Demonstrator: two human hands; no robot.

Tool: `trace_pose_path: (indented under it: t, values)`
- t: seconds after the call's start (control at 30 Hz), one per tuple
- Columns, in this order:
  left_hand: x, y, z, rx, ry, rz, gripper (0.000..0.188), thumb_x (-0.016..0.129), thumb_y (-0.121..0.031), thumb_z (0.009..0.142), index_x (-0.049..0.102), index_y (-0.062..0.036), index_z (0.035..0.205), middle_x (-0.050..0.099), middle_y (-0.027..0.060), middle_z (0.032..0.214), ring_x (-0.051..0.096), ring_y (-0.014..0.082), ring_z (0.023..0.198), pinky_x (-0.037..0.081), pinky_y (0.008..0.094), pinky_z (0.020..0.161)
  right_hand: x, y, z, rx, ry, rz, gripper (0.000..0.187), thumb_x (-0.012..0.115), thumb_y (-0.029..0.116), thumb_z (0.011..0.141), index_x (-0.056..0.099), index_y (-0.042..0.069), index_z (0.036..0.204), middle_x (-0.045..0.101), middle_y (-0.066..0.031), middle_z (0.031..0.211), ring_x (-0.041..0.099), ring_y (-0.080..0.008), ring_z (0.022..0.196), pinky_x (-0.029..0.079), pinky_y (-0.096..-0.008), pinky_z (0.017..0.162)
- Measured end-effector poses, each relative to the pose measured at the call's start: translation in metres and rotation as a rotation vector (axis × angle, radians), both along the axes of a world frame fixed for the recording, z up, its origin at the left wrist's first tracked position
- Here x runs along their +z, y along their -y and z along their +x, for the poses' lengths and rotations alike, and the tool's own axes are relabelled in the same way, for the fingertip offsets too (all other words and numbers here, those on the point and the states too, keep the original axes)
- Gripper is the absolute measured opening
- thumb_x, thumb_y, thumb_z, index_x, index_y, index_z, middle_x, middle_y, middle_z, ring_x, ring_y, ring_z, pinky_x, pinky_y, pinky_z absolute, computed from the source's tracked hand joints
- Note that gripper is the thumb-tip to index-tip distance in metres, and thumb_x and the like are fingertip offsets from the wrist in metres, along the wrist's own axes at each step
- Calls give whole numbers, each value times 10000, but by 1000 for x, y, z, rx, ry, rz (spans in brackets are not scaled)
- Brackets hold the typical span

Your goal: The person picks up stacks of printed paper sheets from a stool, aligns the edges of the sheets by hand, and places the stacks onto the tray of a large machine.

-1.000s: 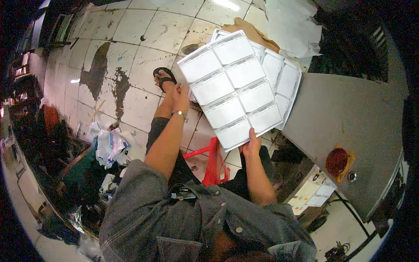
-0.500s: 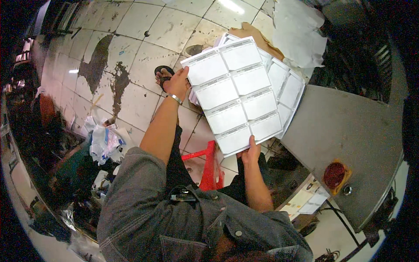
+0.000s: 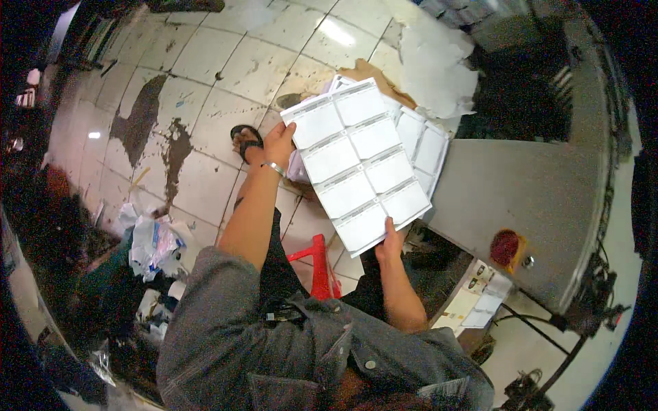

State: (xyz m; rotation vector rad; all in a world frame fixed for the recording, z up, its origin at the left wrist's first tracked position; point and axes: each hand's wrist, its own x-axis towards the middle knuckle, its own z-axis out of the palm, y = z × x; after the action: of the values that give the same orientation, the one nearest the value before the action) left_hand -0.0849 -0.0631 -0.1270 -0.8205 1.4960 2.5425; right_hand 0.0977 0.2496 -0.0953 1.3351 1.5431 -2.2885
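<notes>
Held: white gridded sheet [image 3: 356,164] | Left hand [image 3: 278,145]: grip pinches left edge near upper corner | Right hand [image 3: 389,245]: grip pinches lower edge | Site: over further sheets [image 3: 426,147], beside grey worktop [image 3: 510,195] | Progress, I judge: this one in hand, not yet set down; others unheld

The place looks like a rough paper or print workshop. Left of a grey, smooth-topped desk [image 3: 507,198] are white rectangular paper sheets [image 3: 358,168] printed with boxed grids; past its far left corner lies a ragged-edged white sheet [image 3: 439,68]. Farther left of the desk, a stained cream tile floor [image 3: 233,103] holds crumpled white-and-blue plastic wrapping [image 3: 154,243].
</notes>
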Motion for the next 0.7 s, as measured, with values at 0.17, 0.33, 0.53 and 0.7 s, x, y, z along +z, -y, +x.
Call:
trace_pose_path:
  t: [0.17,0.33,0.53,0.7]
  values:
    - [21,5,0,-41,-67,-151,257,558,-214,901,592,-3,1044,628,87,950,553,149,745,457,280,668,86,-9,-9,75,-36,104,428,590,160,874,466,-66,1216,588,-176,1128,599,-279,984,488,-404,869]
    - [70,27,14,-96,-29,404,420,494,-275,920,489,31,1207,556,155,1190,532,294,1079,419,425,950,151,3,-4,53,-84,126,339,640,169,843,572,-69,1075,649,-157,966,642,-239,831,531,-383,741]
    - [117,14,41,-285,-25,608,430,436,-292,958,442,-1,1275,504,147,1293,474,309,1191,371,489,1010,200,27,59,-133,-134,90,331,637,158,842,578,-70,1074,652,-166,983,654,-260,836,533,-389,758]
    - [127,-60,84,-399,115,551,357,465,-259,949,497,-20,1213,573,111,1203,537,253,1112,401,437,985,217,-20,159,-261,-129,212,335,633,183,841,593,-81,1044,662,-172,945,664,-260,801,538,-374,746]
